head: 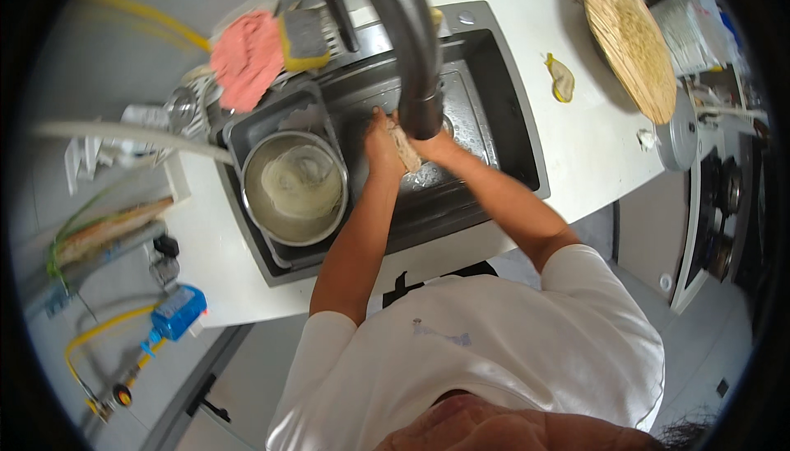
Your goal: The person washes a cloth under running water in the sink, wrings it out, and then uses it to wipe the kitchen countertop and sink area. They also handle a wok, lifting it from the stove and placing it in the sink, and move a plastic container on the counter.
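My left hand [381,143] is closed around the near side of a crumpled beige cloth-like thing [404,150] over the sink basin [407,198]. From the other side, my right hand [437,144] grips the same thing, its fingers partly hidden by the dark metal faucet [421,80]. What the beige thing is made of cannot be settled. To the left of my left hand stands a round metal bowl [253,204] with pale thin noodle-like strands in cloudy water [302,182]. It rests on a grey rectangular tub [237,136] in the sink.
Behind the sink lie a pink cloth [247,59] and a yellow-grey sponge [304,40]. On the right counter are a small yellow-edged scrap [560,79], a round wooden board [632,47] and a grey lid [679,133]. A blue bottle [179,312] stands at the left edge.
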Demonstrator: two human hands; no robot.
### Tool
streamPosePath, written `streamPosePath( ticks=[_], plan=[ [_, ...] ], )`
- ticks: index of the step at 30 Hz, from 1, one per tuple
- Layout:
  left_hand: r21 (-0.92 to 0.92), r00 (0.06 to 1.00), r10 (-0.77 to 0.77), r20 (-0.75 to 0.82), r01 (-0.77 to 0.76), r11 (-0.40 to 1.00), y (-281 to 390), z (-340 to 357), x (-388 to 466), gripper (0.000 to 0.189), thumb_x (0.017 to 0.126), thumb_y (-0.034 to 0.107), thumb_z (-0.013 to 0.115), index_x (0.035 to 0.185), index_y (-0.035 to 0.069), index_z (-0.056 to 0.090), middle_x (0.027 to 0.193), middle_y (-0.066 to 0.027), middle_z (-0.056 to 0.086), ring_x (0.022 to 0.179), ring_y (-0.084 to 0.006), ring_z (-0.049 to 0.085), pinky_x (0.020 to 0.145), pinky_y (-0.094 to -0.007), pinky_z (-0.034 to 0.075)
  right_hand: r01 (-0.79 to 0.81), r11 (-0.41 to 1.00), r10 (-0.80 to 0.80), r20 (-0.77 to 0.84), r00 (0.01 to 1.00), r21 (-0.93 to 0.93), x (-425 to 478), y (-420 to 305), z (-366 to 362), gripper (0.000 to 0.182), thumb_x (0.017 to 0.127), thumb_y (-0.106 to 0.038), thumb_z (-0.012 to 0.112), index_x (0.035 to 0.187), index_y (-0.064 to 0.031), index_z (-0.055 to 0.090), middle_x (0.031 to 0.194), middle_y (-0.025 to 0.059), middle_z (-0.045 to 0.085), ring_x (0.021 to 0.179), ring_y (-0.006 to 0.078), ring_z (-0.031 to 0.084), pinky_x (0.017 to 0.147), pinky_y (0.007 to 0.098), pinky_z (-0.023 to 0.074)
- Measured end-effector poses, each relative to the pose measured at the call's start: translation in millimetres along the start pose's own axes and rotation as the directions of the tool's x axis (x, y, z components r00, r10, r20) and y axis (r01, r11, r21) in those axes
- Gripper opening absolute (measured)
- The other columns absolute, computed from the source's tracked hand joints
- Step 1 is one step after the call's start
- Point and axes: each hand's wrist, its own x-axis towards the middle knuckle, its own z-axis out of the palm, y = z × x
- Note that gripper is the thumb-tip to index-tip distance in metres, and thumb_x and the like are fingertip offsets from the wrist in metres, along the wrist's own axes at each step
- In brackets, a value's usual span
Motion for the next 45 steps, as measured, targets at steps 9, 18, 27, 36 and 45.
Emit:
streamPosePath(
  ticks=[9,18,27,36,45],
  plan=[
    [-0.095,0.909,-0.358,0.213,0.384,0.918,11,-24,-27,0.037,0.097,0.037,0.050,0.109,0.002,0.056,0.104,-0.0148,0.061,0.096,-0.0319,0.060,0.088,-0.0483,0.048,0.131,0.655,-0.359,-0.153,0.921,-0.744,105,-48,-130,0.041,0.086,-0.037,0.060,0.120,-0.0135,0.054,0.126,0.0181,0.051,0.102,0.0369,0.058,0.078,0.0476,0.0528],
    [-0.073,0.931,-0.315,0.184,0.333,0.940,19,-26,-68,0.018,0.092,0.021,0.060,0.087,0.004,0.057,0.082,-0.0095,0.057,0.074,-0.0264,0.060,0.070,-0.0425,0.053,0.198,0.314,-0.200,0.140,0.970,-0.929,185,-16,-143,0.030,0.080,-0.033,0.055,0.095,-0.0086,0.064,0.086,0.0165,0.068,0.085,0.0325,0.066,0.075,0.0441,0.0509],
    [-0.050,0.963,-0.243,0.119,0.250,0.967,8,-17,-67,0.018,0.092,0.020,0.058,0.084,0.005,0.057,0.080,-0.0089,0.057,0.075,-0.0254,0.060,0.069,-0.0416,0.052,0.034,0.414,-0.204,-0.056,0.977,-0.910,192,-6,-123,0.027,0.082,-0.032,0.055,0.097,-0.0097,0.062,0.091,0.0138,0.069,0.088,0.0313,0.066,0.075,0.0440,0.0494],
    [-0.387,0.998,-0.035,0.061,0.056,0.920,16,5,-52,0.042,0.097,0.040,0.044,0.085,0.002,0.057,0.086,-0.0113,0.062,0.088,-0.0305,0.059,0.085,-0.0436,0.048,-0.240,0.713,0.226,0.108,0.968,0.659,-13,-34,-60,0.046,0.096,-0.047,0.047,0.114,-0.0060,0.057,0.110,0.0078,0.062,0.103,0.0270,0.059,0.092,0.0408,0.0444],
    [0.400,0.931,0.097,0.353,-0.244,0.883,-13,29,-75,0.042,0.090,0.009,0.054,0.131,0.008,0.045,0.124,-0.0102,0.050,0.110,-0.0229,0.053,0.092,-0.0380,0.047,-0.073,0.064,0.169,0.062,0.984,0.995,-64,-43,-45,0.009,0.090,-0.013,0.053,0.092,-0.0053,0.057,0.108,0.0146,0.063,0.086,0.0220,0.062,0.083,0.0339,0.0514]
  ],
)
